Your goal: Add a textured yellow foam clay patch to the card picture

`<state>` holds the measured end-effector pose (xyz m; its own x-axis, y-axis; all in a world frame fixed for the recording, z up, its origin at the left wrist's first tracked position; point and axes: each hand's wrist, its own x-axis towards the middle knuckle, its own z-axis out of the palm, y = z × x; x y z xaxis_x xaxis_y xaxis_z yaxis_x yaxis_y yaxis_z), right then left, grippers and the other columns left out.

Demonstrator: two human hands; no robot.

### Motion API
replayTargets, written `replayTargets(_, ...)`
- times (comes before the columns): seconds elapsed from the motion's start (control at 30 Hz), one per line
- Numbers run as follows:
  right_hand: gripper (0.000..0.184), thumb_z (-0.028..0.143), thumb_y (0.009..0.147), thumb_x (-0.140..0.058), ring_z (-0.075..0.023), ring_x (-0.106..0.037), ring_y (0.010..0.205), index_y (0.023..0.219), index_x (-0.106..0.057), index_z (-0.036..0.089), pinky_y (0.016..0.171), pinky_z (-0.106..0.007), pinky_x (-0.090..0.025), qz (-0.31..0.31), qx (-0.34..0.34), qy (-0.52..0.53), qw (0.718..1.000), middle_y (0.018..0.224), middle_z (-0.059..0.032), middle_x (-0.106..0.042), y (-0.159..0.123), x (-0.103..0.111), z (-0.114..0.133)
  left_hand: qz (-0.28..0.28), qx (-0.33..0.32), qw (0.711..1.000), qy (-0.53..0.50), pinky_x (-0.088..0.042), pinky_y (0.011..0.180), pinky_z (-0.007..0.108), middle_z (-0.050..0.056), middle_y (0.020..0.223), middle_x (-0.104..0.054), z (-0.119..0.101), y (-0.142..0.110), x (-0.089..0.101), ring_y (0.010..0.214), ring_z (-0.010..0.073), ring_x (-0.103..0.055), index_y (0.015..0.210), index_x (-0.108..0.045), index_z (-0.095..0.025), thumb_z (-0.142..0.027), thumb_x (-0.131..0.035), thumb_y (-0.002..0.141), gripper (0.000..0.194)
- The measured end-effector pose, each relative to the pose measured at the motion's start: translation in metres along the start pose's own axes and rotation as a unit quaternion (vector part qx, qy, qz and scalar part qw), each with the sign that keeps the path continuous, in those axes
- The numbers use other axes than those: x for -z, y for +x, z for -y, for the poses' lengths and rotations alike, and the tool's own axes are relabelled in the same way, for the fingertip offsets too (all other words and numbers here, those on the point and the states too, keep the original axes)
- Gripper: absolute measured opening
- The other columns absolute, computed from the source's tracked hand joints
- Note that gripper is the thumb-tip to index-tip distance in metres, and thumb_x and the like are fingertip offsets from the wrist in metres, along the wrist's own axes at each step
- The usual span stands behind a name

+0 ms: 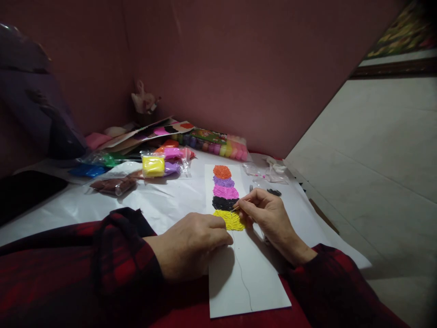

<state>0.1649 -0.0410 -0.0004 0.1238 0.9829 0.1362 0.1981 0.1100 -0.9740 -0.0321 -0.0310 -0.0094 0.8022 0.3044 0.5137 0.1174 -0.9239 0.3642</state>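
Yellow, clay-like strands (236, 223) form the lowest coloured band on my long white card (249, 282), its upper part on the white-covered table (184, 196). My right hand (273, 221) has thumb and fingertips pinched shut on a thin, pale tool (235, 209), its tip at the band's upper part. I'd keep that pinch light and touch shallowly, sparing the ridges. My left hand (191, 246), fingers loosely curled at the card's left side, should steady it without smearing. Their undersides are hidden, so I can't tell whether they hold anything; the tool's tip is indistinct.
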Motion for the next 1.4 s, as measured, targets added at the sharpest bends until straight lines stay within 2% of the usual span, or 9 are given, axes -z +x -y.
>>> replayTargets(0.17,0.015,0.027,0.070,-0.069,-0.0089,-0.053,0.042,0.063,-0.062,0.016,0.040,-0.019,-0.040,-0.014,-0.008,0.006,1.000,0.052,-0.0004,-0.063,0.0015,-0.0001,0.0009,0.002,0.003,1.000,0.002,-0.039,0.050,0.023,0.005,0.069,-0.059,-0.0001,0.0002,0.0002,0.058,0.0129,-0.052,0.080,-0.065,-0.012,-0.003,-0.046,0.078,0.021)
replayTargets(0.4,0.014,0.025,0.070,-0.069,-0.0097,-0.055,0.044,0.063,-0.060,0.017,0.040,-0.019,-0.040,0.007,0.000,0.003,1.000,0.054,-0.0016,-0.065,0.0006,-0.0008,-0.0016,0.001,0.001,1.000,-0.001,-0.039,0.050,0.023,0.005,0.069,-0.059,0.0000,0.0009,0.0000,0.057,0.0129,-0.051,0.080,-0.064,-0.012,-0.004,-0.046,0.080,0.020)
replayTargets(0.6,0.014,0.026,0.071,-0.068,-0.0087,-0.053,0.042,0.063,-0.061,0.017,0.039,-0.019,-0.040,-0.011,0.002,0.003,1.000,0.052,-0.0006,-0.064,0.0004,0.0009,-0.0009,0.002,0.001,1.000,0.003,-0.039,0.050,0.023,0.005,0.070,-0.058,0.0005,0.0003,-0.0002,0.057,0.0127,-0.051,0.081,-0.064,-0.012,-0.004,-0.046,0.080,0.020)
replayTargets(0.87,0.013,0.023,0.070,-0.068,-0.0095,-0.056,0.047,0.063,-0.061,0.016,0.041,-0.019,-0.041,0.018,0.011,0.001,1.000,0.059,-0.0027,-0.067,0.0010,-0.0001,-0.0023,0.011,0.006,1.000,0.004,-0.039,0.050,0.023,0.004,0.070,-0.058,-0.0002,0.0014,0.0014,0.058,0.0123,-0.051,0.079,-0.064,-0.012,-0.005,-0.048,0.079,0.017)
replayTargets(1.07,0.013,0.024,0.071,-0.067,-0.0090,-0.053,0.044,0.063,-0.061,0.016,0.040,-0.019,-0.040,-0.013,0.020,-0.011,1.000,0.055,-0.0013,-0.065,0.0005,0.0008,0.0004,0.011,0.005,1.000,-0.003,-0.039,0.050,0.023,0.004,0.070,-0.058,0.0004,0.0006,-0.0005,0.057,0.0125,-0.051,0.080,-0.064,-0.012,-0.004,-0.049,0.077,0.017)
replayTargets(1.27,0.011,0.022,0.072,-0.067,-0.0098,-0.055,0.046,0.065,-0.060,0.017,0.042,-0.020,-0.041,0.014,0.027,-0.023,0.999,0.059,-0.0022,-0.066,0.0007,0.0013,-0.0035,0.009,0.003,1.000,0.001,-0.039,0.051,0.024,0.005,0.071,-0.059,0.0002,-0.0005,0.0000,0.058,0.0131,-0.052,0.080,-0.065,-0.011,-0.004,-0.048,0.078,0.018)
replayTargets(1.4,0.014,0.025,0.072,-0.068,-0.0092,-0.053,0.044,0.064,-0.060,0.017,0.040,-0.020,-0.040,-0.007,0.025,-0.008,1.000,0.055,-0.0002,-0.063,0.0002,0.0013,-0.0014,0.007,0.002,1.000,-0.002,-0.040,0.050,0.023,0.005,0.070,-0.059,0.0006,-0.0002,0.0001,0.058,0.0129,-0.052,0.080,-0.065,-0.012,-0.006,-0.048,0.080,0.017)
